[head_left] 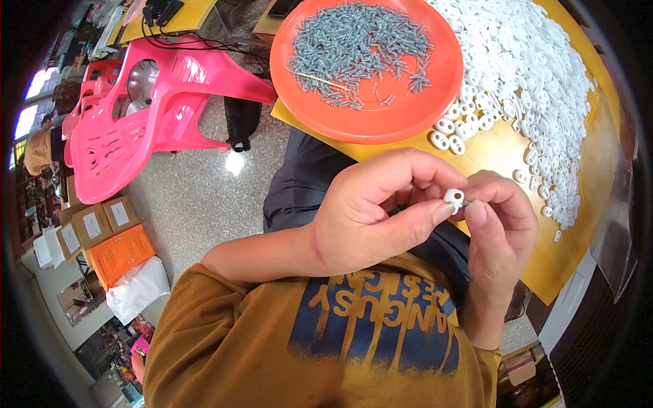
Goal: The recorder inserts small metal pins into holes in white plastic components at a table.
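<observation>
Between the thumb and fingers of my left hand (381, 211) is a small white plastic piece (449, 195) with a round hole. My right hand (503, 221) pinches a tiny grey coiled metal spring (466, 202) right beside it. The spring's tip meets the side of the white piece; how far it goes in cannot be made out. Both hands are close together over my lap. Beyond them, an orange-red round tray (326, 126) holds a heap of similar grey springs (360, 44) and a thin yellow stick (323, 82). White plastic pieces (524, 68) are piled to the right of the tray.
The yellow table (564, 272) extends under the tray and the white pile, with its corner beside my right forearm. A pink plastic chair (170, 95) stands at the left on the speckled floor. Cardboard boxes (95, 223), an orange package (121, 255) and a white bag (138, 289) sit farther left.
</observation>
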Demonstrator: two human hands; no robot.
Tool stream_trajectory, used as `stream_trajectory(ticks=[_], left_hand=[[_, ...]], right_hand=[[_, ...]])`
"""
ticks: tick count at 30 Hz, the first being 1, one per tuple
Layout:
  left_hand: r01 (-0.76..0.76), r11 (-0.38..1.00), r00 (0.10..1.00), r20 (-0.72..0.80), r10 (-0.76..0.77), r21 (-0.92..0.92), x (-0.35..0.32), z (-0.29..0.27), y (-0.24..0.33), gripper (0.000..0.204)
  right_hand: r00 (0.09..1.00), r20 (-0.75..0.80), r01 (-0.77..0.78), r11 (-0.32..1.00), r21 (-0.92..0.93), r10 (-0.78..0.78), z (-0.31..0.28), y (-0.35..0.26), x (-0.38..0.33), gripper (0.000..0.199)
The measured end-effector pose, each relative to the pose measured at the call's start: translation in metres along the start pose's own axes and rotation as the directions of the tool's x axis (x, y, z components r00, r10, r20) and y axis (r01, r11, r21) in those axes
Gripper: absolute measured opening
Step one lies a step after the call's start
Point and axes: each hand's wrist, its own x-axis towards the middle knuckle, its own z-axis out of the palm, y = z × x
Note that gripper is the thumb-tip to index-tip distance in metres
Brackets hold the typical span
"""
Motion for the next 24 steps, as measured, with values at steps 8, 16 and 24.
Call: stream_trajectory(ticks=[8, 16, 24], left_hand=[[-0.358, 0.832, 0.932, 0.115, 0.343, 0.424, 0.004, -0.007, -0.009, 0.027], [-0.213, 0.903, 0.971, -0.019, 0.237, 0.374, 0.002, 0.0, -0.009, 0.024], [-0.333, 0.813, 0.94, 0.1, 0.327, 0.477, 0.004, -0.01, -0.009, 0.02]], right_hand=[[0.999, -0.003, -0.036, 0.993, 0.109, 0.036, 0.0, 0.003, -0.001, 0.008], [0.997, -0.005, -0.072, 0.971, 0.228, 0.075, 0.002, 0.005, -0.001, 0.008], [0.997, -0.004, -0.076, 0.979, 0.191, 0.078, 0.001, 0.006, -0.002, 0.008]])
